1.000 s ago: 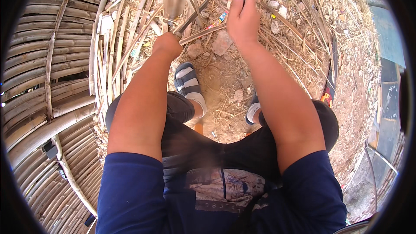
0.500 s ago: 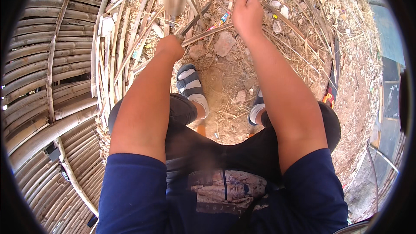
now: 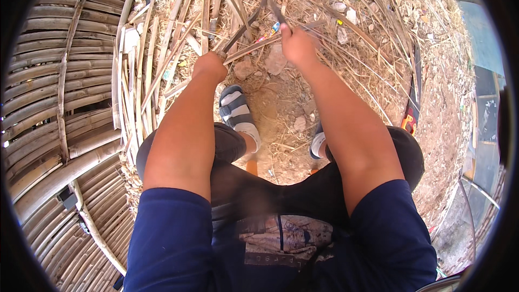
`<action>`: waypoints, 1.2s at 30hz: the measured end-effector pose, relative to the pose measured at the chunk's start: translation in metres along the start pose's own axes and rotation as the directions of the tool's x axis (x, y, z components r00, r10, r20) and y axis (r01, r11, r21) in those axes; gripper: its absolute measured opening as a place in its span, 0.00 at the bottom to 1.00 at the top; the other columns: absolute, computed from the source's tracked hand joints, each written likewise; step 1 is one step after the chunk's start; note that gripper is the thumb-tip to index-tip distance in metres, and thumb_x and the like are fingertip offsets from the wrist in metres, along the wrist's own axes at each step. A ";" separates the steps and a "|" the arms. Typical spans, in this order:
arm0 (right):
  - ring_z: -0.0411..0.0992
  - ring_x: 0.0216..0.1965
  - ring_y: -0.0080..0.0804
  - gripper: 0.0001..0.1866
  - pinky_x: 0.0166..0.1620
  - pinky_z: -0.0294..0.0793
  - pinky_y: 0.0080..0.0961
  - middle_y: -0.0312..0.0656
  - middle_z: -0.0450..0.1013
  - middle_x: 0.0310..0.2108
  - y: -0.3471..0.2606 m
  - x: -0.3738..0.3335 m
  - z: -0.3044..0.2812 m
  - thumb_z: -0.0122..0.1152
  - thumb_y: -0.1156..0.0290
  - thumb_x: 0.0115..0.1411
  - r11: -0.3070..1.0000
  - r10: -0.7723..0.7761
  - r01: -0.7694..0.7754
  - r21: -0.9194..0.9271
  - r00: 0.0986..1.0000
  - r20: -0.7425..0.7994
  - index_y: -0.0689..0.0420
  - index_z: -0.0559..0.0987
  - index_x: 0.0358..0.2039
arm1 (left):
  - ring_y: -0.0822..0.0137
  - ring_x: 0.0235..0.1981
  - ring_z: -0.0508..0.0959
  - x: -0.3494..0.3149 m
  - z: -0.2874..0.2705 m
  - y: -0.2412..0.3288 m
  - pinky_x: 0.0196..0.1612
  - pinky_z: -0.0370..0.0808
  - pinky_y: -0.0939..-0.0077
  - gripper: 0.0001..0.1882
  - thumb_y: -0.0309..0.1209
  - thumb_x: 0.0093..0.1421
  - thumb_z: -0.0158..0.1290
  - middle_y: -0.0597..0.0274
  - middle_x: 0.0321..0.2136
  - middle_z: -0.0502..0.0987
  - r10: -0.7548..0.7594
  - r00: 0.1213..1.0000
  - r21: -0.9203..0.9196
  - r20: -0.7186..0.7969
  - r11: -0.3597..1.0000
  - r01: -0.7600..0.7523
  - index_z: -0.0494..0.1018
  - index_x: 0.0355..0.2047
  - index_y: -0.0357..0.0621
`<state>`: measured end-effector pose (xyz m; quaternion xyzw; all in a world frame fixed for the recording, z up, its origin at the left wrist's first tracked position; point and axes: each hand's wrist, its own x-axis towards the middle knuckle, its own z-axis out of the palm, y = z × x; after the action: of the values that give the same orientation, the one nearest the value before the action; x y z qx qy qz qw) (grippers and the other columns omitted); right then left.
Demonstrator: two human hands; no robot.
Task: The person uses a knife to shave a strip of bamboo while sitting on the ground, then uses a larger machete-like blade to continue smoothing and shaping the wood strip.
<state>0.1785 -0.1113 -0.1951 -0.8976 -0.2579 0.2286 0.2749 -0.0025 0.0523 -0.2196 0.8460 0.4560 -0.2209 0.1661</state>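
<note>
My left hand (image 3: 210, 67) is wrapped round the handle of a knife with a long dark blade (image 3: 241, 32), which slants up and to the right over the bamboo strips. My right hand (image 3: 299, 45) grips a dark-handled tool (image 3: 274, 8), thumb laid along it; its far end meets or overlaps the knife's tip area. That end is too blurred to tell its kind. Just beyond my left fist, a bamboo strip (image 3: 251, 48) runs toward the right under my right hand. Between my hands and feet lie a flat stone (image 3: 276, 59) and a smaller stone (image 3: 244, 68).
A slatted bamboo wall (image 3: 38, 75) rises at the left. Loose bamboo strips (image 3: 151, 59), straw and bits of litter cover the ground ahead. A handsaw (image 3: 411, 119) with a red and yellow handle lies by my right knee. My sandalled foot (image 3: 236, 109) stands near the stones.
My right hand has come down and a little left, bringing its tool's far end to the knife's tip area. My left hand has shifted slightly down and left, still holding the knife.
</note>
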 end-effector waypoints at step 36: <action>0.75 0.44 0.63 0.28 0.50 0.71 0.53 0.64 0.77 0.37 0.032 -0.005 0.041 0.45 0.49 0.69 0.986 0.106 -0.107 0.126 0.994 0.014 0.66 0.78 0.43 | 0.51 0.50 0.81 0.024 0.042 -0.005 0.51 0.79 0.63 0.17 0.30 0.54 0.56 0.46 0.46 0.81 0.093 0.988 0.163 0.125 0.980 -0.112 0.81 0.44 0.39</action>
<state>0.1623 -0.1218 -0.2437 -0.8901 -0.1955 0.2619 0.3177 -0.0043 0.0511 -0.2684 0.8651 0.3808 -0.2991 0.1311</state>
